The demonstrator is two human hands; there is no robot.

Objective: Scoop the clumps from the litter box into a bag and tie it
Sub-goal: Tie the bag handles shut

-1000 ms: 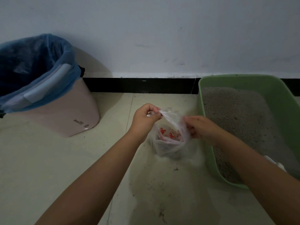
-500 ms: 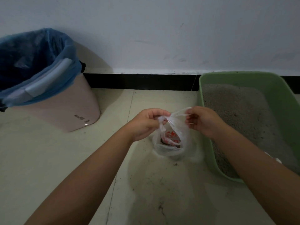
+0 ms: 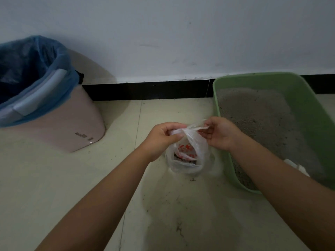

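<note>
Beside litter box [image 3: 311,113]: thin clear bag [image 3: 188,160], red print; both hands' fingers [image 3: 174,136] pinch its handles.

A pink waste bin [image 3: 72,122] lined with a blue bag [image 3: 27,69] is standing at upper left, against the white wall [image 3: 181,33].

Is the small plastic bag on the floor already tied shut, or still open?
Still open. The left hand and right hand pinch the bag handles apart; no knot shows.
</note>
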